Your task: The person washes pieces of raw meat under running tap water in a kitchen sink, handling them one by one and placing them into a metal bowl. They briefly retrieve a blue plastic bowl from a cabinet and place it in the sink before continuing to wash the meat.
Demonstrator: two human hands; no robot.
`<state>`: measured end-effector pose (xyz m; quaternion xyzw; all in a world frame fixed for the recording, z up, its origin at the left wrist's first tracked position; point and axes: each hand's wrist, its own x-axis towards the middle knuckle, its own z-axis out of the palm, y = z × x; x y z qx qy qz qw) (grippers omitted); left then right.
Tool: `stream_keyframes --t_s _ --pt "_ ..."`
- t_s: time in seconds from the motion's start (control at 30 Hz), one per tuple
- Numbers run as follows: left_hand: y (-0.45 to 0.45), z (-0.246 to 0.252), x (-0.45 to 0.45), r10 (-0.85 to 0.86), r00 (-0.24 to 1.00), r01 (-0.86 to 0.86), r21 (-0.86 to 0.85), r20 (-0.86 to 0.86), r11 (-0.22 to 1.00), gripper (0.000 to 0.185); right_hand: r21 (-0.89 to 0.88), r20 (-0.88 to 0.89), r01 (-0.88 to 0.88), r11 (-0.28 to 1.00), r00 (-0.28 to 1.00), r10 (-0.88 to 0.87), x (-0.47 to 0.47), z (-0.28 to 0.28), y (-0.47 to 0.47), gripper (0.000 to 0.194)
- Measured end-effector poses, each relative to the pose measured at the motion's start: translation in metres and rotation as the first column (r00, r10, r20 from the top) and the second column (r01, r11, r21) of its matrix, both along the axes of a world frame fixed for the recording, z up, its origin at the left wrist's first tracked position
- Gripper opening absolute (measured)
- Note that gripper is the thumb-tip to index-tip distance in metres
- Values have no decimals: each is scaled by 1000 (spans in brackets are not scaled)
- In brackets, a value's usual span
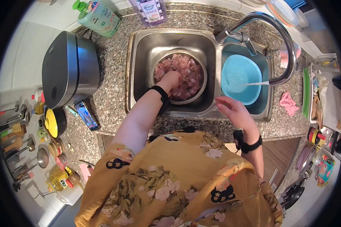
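A round metal bowl of raw meat pieces sits in the larger basin of the steel sink. My left hand reaches into the meat; its fingertips are hidden, so any hold on a piece cannot be made out. Over the sink's front rim, near the divider, my right hand is held with fingers apart and nothing in it. In the smaller basin stands a light blue plastic basin. Water runs into it from the curved chrome faucet.
Left of the sink are a rice cooker, a lit phone and a green pump bottle. A purple detergent bottle stands behind the sink. A pink cloth lies on the granite counter to the right.
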<state>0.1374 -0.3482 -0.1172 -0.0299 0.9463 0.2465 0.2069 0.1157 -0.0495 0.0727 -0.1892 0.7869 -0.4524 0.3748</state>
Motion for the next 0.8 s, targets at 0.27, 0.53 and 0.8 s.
stream_keyframes --t_s 0.27,0.53,0.8 --pt "-12 84 24 547 728 -597 774 412 212 23 -60 261 -3 998 965 18 -22 -18 -79 31" --pt "13 155 55 545 707 -372 893 450 -255 24 -386 -38 120 915 989 -146 2 -42 -132 31" --pt "22 182 73 666 648 -367 918 369 -151 23 -446 397 314 838 909 -129 8 -10 -131 13"
